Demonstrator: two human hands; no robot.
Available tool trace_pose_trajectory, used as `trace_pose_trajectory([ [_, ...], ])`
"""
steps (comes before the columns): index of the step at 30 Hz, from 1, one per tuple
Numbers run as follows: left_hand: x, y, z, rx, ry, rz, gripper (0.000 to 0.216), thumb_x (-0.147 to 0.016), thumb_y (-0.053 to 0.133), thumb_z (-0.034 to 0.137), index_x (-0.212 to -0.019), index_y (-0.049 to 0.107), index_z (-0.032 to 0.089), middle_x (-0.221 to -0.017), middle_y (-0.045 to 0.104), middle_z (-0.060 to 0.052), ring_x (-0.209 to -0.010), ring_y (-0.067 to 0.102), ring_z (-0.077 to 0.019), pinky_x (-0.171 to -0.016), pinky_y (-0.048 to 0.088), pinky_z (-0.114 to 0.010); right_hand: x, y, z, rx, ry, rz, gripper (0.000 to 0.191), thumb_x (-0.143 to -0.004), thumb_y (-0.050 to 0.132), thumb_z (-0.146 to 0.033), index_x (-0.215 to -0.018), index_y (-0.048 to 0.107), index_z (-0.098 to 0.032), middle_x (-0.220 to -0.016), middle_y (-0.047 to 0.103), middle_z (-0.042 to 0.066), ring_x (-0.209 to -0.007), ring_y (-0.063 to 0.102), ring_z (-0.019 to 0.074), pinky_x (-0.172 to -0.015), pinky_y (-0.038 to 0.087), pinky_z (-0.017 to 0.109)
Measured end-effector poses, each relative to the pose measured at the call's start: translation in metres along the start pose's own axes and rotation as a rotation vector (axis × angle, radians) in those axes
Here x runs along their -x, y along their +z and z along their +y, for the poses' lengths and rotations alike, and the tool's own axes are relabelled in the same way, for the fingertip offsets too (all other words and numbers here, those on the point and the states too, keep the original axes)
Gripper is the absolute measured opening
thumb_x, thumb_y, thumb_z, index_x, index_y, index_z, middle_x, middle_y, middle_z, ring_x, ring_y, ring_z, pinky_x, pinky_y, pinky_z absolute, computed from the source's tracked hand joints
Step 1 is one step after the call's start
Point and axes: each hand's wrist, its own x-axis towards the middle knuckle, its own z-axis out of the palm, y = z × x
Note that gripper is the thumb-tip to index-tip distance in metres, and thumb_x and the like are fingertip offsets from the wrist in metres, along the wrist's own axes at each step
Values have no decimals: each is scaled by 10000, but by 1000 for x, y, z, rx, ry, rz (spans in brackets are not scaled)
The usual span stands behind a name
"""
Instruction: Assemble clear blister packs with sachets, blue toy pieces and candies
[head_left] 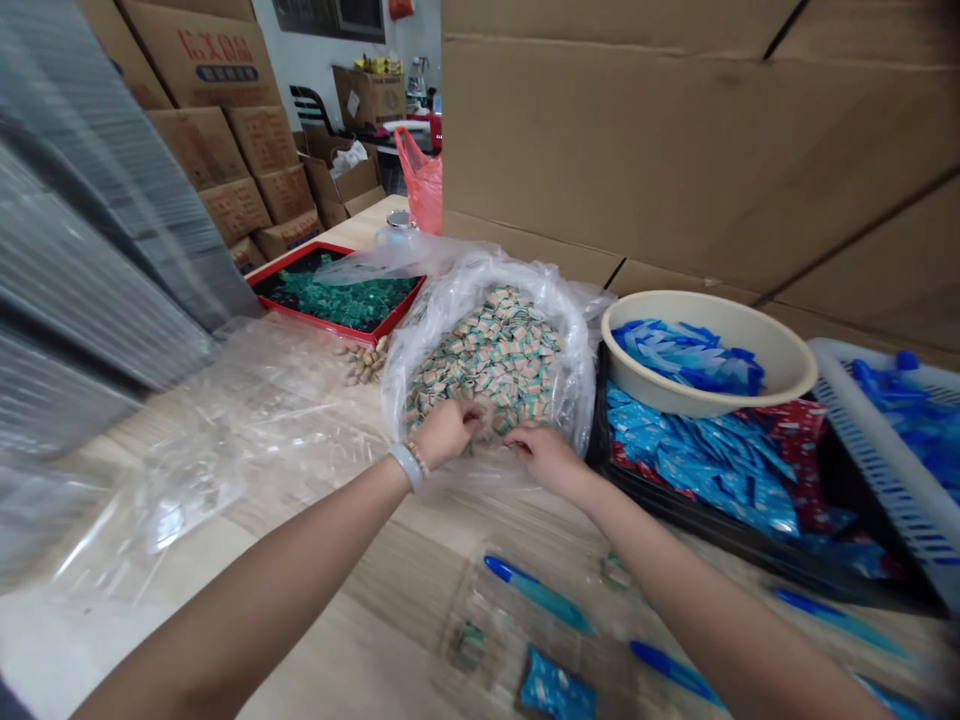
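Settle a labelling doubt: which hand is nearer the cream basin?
Right. The right hand is at the near side of the plastic bag, left of the cream basin and closer to the camera; the left hand, also there, is farther left.

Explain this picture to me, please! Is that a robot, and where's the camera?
There's no robot here, just a person's two bare hands. The camera sits on that person's head, looking forward and down, so you see nearly what they see.

The left hand and right hand are at the near side of a big plastic-lined heap of small green-and-pink pieces. Their fingertips are bent in, but it's too blurry to tell what they hold.

On the wooden table, a red tray with green bits is to the left. To the right, a cream bowl holds blue things, beside shiny blue packets. Closest to us are some long blue pieces.
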Motion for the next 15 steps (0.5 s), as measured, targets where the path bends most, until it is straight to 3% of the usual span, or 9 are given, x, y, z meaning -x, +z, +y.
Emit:
trace_pose_trajectory([
  [6, -20, 13, -2, 325, -121, -94, 142, -716, 493, 186, -623, 583, 127, -451, 488, 38, -428, 447, -78, -445, 369, -178, -4, -3, 2, -313, 105, 113, 175, -682, 476, -103, -786, 609, -152, -680, 561, 5, -649, 510, 122, -628, 398, 238],
  [11, -22, 28, -1, 492, -261, -39, 74, -693, 508, 132, -663, 574, 121, -460, 502, 40, -420, 460, -67, -435, 395, -166, -8, 0, 5, -806, 211, 91, 74, -637, 520, -188, -701, 548, -167, -546, 496, -53, -485, 459, 84, -502, 384, 213],
  [15, -22, 30, 4, 463, -316, 10, 104, -692, 494, 100, -734, 588, 109, -491, 527, 26, -431, 481, -73, -419, 395, -159, -10, 1, 2, -980, 313, 97, 94, -592, 549, -203, -682, 551, -174, -496, 481, -66, -435, 427, 69, -461, 359, 204],
])
